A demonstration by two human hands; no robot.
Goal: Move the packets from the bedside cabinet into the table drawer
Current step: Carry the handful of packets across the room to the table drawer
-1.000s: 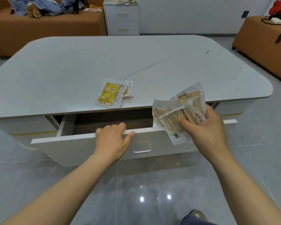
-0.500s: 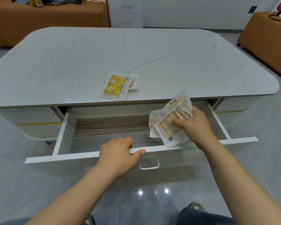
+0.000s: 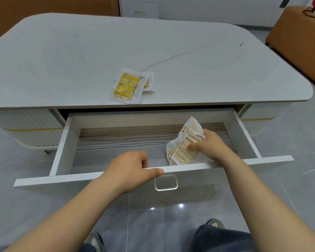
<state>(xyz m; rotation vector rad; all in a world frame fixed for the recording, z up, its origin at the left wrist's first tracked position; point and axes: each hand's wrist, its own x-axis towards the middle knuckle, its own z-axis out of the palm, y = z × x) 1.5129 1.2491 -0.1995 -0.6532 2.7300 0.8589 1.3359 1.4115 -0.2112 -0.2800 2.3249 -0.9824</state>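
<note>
The table drawer [image 3: 64, 142] is pulled far out, and its wood-grain floor shows. My left hand [image 3: 131, 170] grips the top edge of the drawer front, fingers inside and thumb along the edge. My right hand [image 3: 210, 145] holds a bunch of clear packets with pale orange print [image 3: 184, 148] low inside the drawer at its right side. Whether they touch the floor I cannot tell. Two more packets lie on the grey tabletop: a yellow packet [image 3: 127, 86] overlapping a smaller packet [image 3: 149, 84].
The white bedside cabinet [image 3: 140, 6] stands against the far wall behind the table [image 3: 62, 51]. Orange sofas sit at the back left and at the right [image 3: 302, 39]. A clear handle [image 3: 165, 182] is on the drawer front. My shoes and knees are below.
The drawer has slid further out under my left hand. My right hand has gone down from above the drawer front into the drawer with the packets.
</note>
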